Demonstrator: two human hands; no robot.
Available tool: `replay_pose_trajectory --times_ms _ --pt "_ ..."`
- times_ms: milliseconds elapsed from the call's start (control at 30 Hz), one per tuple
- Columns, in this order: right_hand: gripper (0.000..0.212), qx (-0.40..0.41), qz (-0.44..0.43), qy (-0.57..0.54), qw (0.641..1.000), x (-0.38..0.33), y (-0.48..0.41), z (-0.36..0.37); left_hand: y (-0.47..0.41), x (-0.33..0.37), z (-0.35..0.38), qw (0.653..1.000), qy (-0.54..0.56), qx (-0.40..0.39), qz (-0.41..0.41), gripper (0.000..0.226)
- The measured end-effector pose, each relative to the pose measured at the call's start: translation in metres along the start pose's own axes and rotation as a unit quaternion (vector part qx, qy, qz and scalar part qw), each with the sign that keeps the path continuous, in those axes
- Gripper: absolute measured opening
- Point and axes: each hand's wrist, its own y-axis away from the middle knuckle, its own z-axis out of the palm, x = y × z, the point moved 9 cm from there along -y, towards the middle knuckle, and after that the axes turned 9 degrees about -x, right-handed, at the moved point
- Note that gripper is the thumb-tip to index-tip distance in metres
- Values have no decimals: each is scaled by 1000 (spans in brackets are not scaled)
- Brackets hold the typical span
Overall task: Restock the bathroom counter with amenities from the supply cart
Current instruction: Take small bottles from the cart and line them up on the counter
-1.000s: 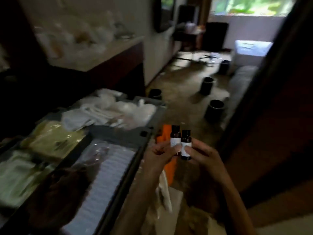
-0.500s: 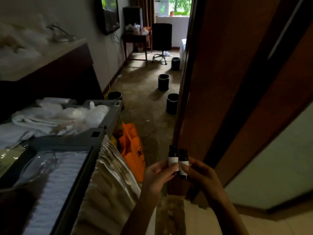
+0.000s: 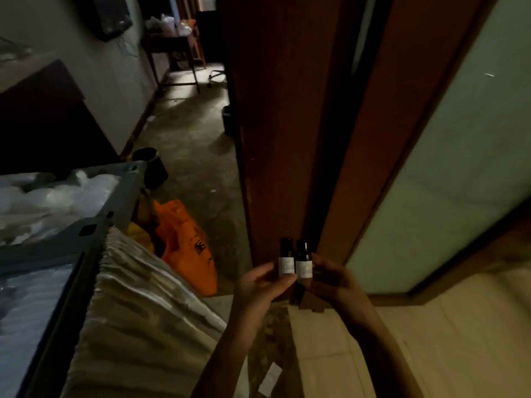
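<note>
Carry the bottles (image 3: 303,265), upright and touching at 6 o'clock, pinched one in the left hand (image 3: 258,285), one in the right hand (image 3: 334,280), clear of the door frame (image 3: 287,139) at 12, away from the supply cart (image 3: 117,196) at 9.

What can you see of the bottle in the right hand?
The right bottle is small and dark, glass or plastic I cannot tell, with a dark cap and a white label whose print is unreadable. It is upright, its lower body pinched by the right hand, in front of the wooden door frame. It sits side by side with the twin bottle in the left hand, seemingly touching it.
</note>
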Motion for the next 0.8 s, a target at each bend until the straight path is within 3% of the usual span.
replay_pose_trajectory --times_ms 233,633,800 --pt "46 79 -5 -53 995 15 23 -55 -17 -13 55 997 -22 -62 -29 21" --pt "50 146 -21 -89 985 17 71 -123 -41 -14 142 991 11 -127 -52 16" --pt "51 181 -22 -82 980 8 92 -153 -46 -5 188 981 2 -189 -37 18"
